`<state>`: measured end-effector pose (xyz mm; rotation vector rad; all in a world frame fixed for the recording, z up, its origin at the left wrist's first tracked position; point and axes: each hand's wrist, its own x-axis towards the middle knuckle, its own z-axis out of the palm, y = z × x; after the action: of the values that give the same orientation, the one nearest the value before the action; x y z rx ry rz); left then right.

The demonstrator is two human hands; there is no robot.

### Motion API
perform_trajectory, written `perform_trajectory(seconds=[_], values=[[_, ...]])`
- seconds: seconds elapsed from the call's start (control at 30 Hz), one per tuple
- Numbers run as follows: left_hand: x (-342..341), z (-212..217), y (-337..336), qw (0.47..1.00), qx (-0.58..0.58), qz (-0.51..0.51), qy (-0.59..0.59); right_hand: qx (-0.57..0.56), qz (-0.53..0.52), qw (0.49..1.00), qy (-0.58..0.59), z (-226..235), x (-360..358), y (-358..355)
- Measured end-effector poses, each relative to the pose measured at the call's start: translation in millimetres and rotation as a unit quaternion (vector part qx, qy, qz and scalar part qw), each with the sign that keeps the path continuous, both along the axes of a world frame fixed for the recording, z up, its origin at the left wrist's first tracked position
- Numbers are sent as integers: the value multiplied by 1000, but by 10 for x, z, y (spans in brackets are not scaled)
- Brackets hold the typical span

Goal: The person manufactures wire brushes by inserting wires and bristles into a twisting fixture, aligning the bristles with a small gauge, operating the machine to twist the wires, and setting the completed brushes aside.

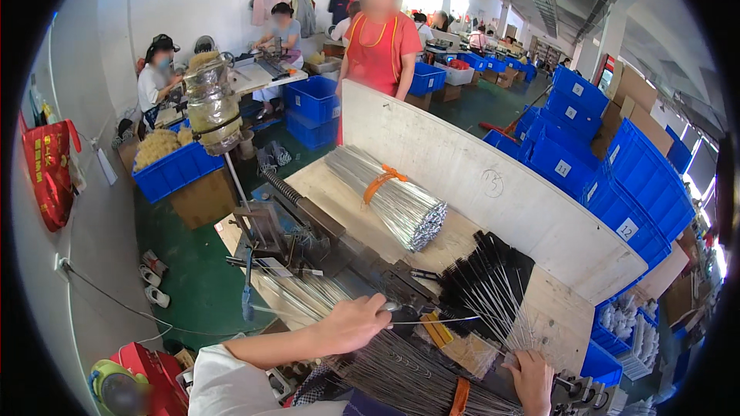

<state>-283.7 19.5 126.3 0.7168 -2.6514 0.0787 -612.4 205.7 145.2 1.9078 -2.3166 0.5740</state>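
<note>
My left hand is closed beside the bench machine, with its fingers by a rounded metal knob. A thin metal wire runs rightward from these fingers toward the black-bristled brushes, which lie fanned out with their wire stems pointing at me. At the near ends of those stems is my right hand, its fingers bent together; what they pinch is too small to make out. Below and between my hands lies a bundle of dark wires with an orange tie.
A tied bundle of silvery wires lies on the wooden bench, in front of an upright board. Loose wires lie left of the machine. Blue crates are stacked at the right. A person in red stands behind the board.
</note>
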Motion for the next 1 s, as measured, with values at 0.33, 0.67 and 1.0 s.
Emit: perform_trajectory(seconds=[0.33,0.67,1.0], values=[[-194,-461,206,652,735,-111,150,23,37,992,121,53,125,132],[472,-662,-3,897,436,-24,65,22,-68,997,7,-45,-349,-562],[-1906,-274,772,892,341,-296,19,-192,-55,974,-109,234,-614,13]])
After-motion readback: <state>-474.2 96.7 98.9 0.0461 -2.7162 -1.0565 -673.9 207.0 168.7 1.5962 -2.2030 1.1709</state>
